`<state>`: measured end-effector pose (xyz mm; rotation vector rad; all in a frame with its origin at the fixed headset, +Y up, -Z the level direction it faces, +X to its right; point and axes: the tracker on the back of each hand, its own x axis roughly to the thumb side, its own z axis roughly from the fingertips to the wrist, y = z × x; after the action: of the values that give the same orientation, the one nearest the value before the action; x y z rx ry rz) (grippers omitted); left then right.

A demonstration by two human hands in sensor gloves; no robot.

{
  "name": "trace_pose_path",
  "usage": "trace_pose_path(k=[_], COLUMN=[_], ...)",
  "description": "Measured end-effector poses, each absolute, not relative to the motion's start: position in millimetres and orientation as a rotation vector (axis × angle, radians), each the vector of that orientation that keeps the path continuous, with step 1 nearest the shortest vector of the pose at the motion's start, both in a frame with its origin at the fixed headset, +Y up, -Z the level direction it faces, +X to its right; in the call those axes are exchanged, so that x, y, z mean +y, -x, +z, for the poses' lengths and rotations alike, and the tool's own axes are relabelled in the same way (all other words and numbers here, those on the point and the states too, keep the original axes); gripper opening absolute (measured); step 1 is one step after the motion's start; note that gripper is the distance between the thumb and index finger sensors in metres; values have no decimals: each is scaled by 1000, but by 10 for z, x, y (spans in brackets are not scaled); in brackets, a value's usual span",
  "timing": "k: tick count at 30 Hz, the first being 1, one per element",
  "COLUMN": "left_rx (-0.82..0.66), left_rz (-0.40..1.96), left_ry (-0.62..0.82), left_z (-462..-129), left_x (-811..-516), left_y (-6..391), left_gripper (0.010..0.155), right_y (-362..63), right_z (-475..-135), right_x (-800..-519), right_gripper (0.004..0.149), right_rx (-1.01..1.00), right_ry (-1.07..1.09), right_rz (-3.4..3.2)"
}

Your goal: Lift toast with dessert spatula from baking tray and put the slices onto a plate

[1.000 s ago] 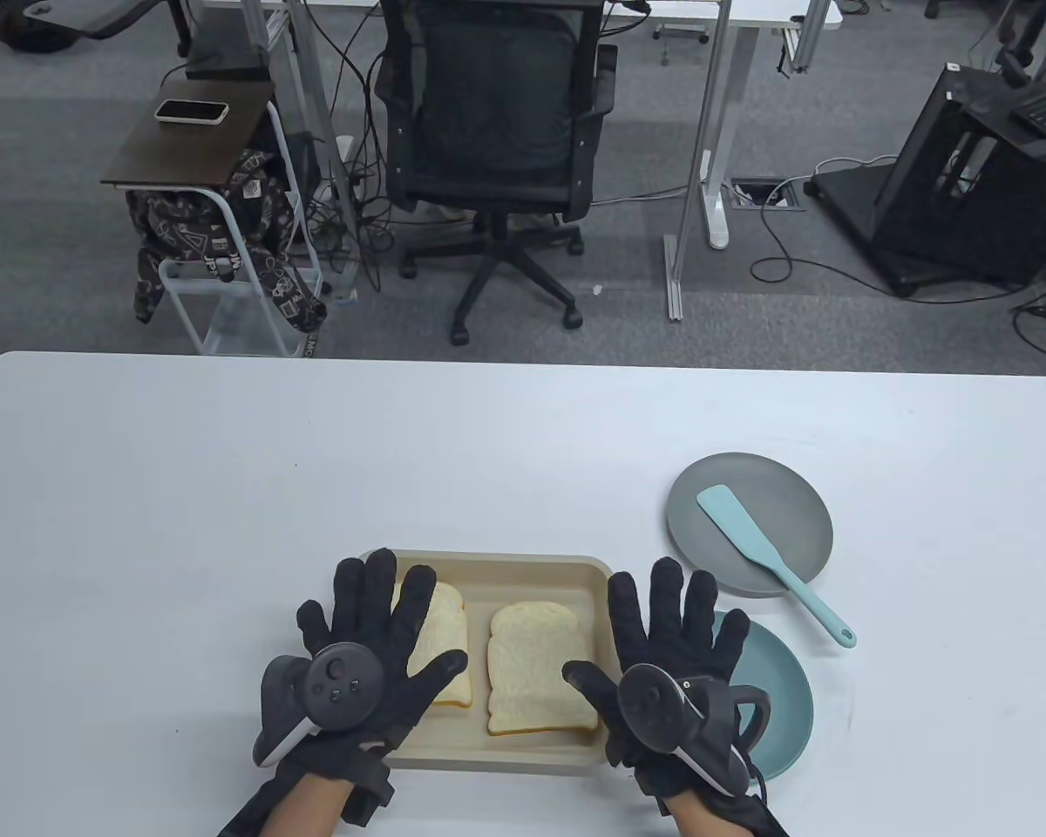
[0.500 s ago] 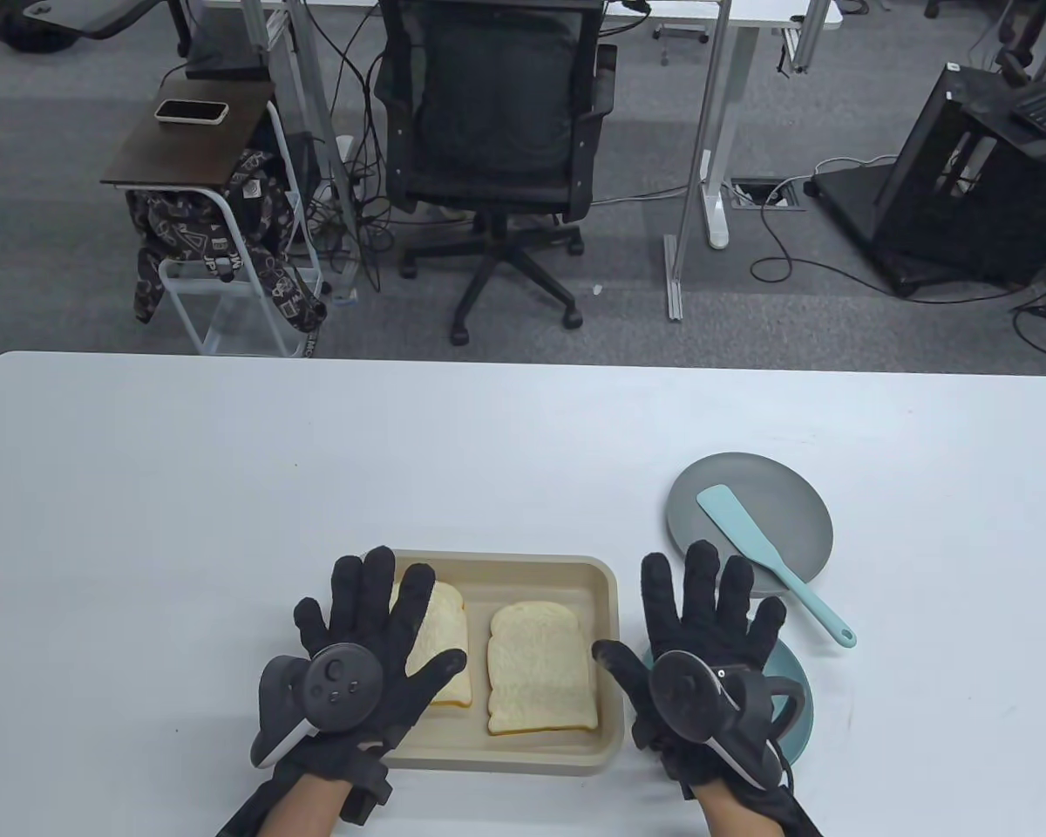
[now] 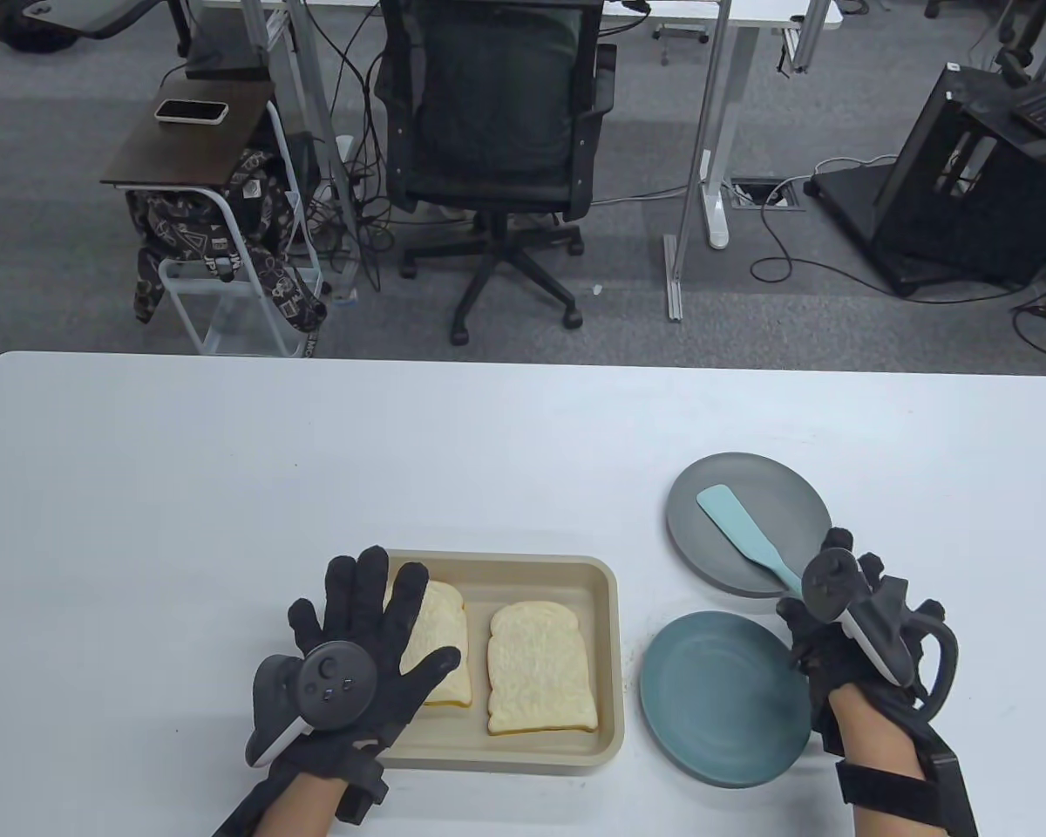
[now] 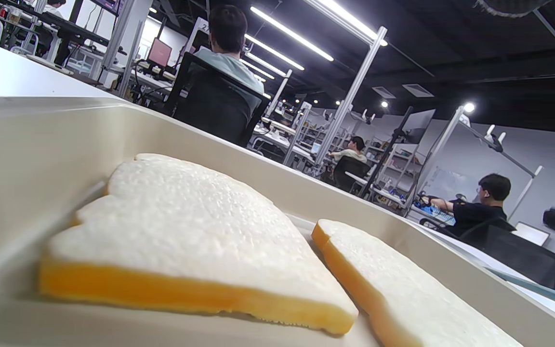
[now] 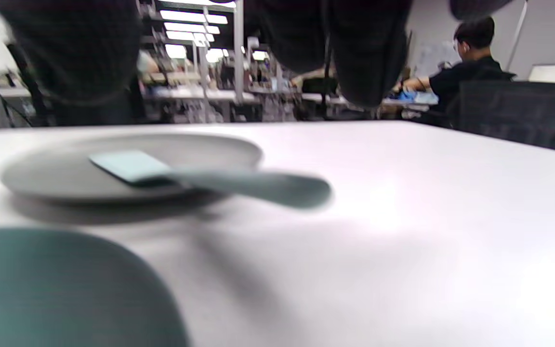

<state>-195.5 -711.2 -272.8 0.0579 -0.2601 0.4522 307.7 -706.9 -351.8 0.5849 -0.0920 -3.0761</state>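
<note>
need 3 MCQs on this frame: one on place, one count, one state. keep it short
1. Where does the spatula blade lie?
A. in the baking tray
B. on the grey plate
C. on the teal plate

2. How many toast slices are in the baking tray?
A. one
B. two
C. three

3. What is the state of the teal plate?
A. bare, nothing on it
B. holds one slice
C. holds the spatula

Key:
1 B: in the table view the blade rests on the grey plate, with the handle running off its rim toward the right hand.
2 B: the left slice and the right slice lie side by side, the left hand spread over the tray's left part.
3 A: its whole surface shows, with nothing on it.
</note>
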Motion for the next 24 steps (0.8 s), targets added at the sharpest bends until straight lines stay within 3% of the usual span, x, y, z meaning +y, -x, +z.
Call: trace_pose_path(k=[5, 13, 24], left_rx=[-256, -257, -246], left_rz=[453, 447, 445], left_ry=[-55, -45, -47], left_z=[-2730, -2733, -2735], left_x=[-7112, -7121, -7122], left_y=[1962, 1954, 1978], left_gripper=[87, 87, 87], right_y=[-3171, -3160, -3033], right_z=[-3681, -3806, -3828], right_x=[-7318, -7511, -7417], right_gripper=[87, 76, 58], right_rx=[-272, -330, -156], right_ry=[-641, -653, -615], right_rz=[-3021, -3052, -3041])
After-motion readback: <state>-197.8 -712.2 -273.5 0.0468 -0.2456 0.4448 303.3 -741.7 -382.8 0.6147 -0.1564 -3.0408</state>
